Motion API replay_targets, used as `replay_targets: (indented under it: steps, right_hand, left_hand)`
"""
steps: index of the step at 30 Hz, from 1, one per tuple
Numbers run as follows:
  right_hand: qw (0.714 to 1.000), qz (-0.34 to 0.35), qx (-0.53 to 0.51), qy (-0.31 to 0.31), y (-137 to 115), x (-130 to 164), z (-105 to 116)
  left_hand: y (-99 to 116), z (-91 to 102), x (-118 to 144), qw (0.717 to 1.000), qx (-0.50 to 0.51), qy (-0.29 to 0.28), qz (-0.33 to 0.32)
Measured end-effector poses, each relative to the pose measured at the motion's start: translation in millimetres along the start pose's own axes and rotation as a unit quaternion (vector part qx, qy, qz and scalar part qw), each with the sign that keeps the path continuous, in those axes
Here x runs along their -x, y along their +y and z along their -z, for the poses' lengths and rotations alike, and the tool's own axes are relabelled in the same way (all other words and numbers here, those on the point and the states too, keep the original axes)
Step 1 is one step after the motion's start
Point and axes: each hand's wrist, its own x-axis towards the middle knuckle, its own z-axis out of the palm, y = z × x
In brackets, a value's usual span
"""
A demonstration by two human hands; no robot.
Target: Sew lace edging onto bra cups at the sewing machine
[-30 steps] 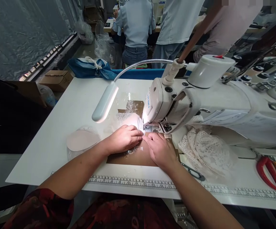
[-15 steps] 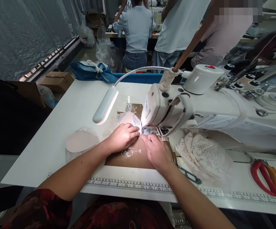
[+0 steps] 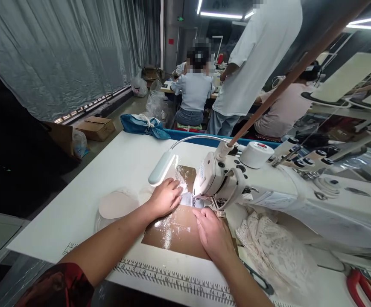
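Comparing with the earlier head views: camera tilted up, room now visible; left hand (image 3: 165, 197) has slid further back beside the needle, right hand (image 3: 213, 232) has stayed in front. Both lie flat, fingers together, pressing thin white lace fabric (image 3: 185, 194) under the white sewing machine head (image 3: 215, 181); nothing gripped. Fabric sits on the brown taped patch (image 3: 175, 232) of the white bench (image 3: 108, 170). Feeding appears ongoing. Heap of cream lace (image 3: 275, 251) lies right.

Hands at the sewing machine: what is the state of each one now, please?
Left hand: open, flat, pressing the lace fabric.
Right hand: open, flat on the work.
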Motion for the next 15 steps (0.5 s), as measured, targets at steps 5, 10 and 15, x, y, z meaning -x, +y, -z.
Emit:
replay_targets:
  steps: [5,10,15]
  right_hand:
    - [1.000,0.015,0.001,0.013,1,0,-1]
    - [1.000,0.023,-0.010,0.015,3,3,0]
    - [0.999,0.023,-0.021,0.014,7,9,-2]
  left_hand:
    - [-7,2.1,1,0.997,-0.021,-0.004,0.078]
    - [-15,25.9,5,0.996,-0.010,-0.026,0.088]
    - [-46,80.4,47,0.982,-0.045,-0.026,0.181]
